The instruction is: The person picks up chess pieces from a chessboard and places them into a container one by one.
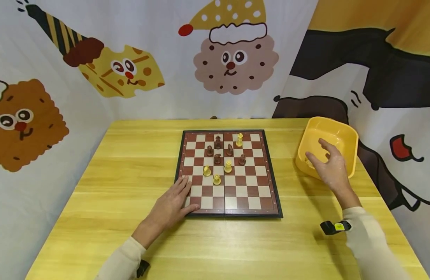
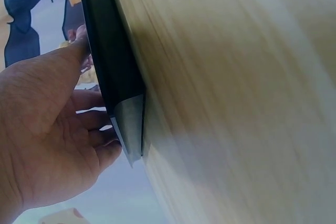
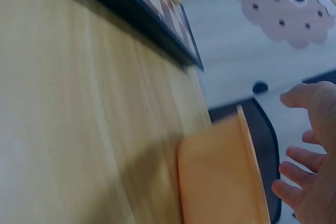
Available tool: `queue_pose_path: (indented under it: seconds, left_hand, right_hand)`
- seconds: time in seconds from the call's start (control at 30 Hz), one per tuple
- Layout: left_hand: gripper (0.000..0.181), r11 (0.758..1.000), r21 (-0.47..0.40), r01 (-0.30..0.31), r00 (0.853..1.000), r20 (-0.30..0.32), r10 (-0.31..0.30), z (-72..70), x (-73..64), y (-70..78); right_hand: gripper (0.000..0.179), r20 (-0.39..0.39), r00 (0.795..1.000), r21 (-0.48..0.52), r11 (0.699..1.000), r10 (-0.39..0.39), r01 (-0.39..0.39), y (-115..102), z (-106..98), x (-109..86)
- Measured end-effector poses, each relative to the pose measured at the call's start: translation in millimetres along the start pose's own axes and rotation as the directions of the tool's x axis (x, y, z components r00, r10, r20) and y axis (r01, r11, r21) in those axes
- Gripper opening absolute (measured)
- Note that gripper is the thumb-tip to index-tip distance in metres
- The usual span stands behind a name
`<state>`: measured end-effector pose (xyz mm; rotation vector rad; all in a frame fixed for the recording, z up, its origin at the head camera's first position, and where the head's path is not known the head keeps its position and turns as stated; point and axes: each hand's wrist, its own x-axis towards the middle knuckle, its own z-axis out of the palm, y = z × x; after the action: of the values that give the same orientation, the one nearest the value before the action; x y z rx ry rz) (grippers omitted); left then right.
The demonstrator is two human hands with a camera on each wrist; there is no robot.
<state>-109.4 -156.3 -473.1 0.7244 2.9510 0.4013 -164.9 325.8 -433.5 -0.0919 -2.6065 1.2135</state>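
A chessboard with a dark rim lies on the table, bearing several brown and yellow chess pieces. My left hand rests on its near left corner, fingers extended over the squares; the left wrist view shows the palm beside the board's dark edge. Above the yellow bin hangs my right hand, its fingers spread and holding nothing. In the right wrist view those fingers are apart from the bin's wall. One yellow piece stands near the far edge, and a brown piece to its left.
The wooden table meets a patterned cloth at the back and sides. The bin stands at the table's right edge, with a small yellowish thing inside partly hidden by my right hand.
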Motion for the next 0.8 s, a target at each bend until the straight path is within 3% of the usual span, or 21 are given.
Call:
queue_pose_path:
  seconds: [0.17,0.37,0.63,0.8]
  left_hand:
    - [0.086,1.000,0.008,-0.002,1.000,-0.008,0.002,0.8,-1.2,-0.4]
    - [0.086,1.000,0.026,-0.005,1.000,-0.017,0.005,0.4,-1.0,-0.1]
    - [0.086,1.000,0.022,-0.012,1.000,-0.016,0.013,-0.5,-2.2,0.5]
    - [0.085,0.999,0.020,-0.031,0.999,-0.035,0.032,-1.2,-2.0,0.5]
  right_hand:
    - [0.065,0.079,0.996,0.065,0.997,-0.044,0.039,-16.0,14.7,-5.1]
    - [0.060,0.264,0.958,0.121,0.990,-0.108,0.078,-26.6,26.3,1.9]
    - [0.048,0.284,0.945,0.249,0.964,-0.164,0.092,-26.0,48.0,2.5]
    - [0.044,0.293,0.941,0.387,0.921,-0.170,0.046,-23.3,62.9,4.6]
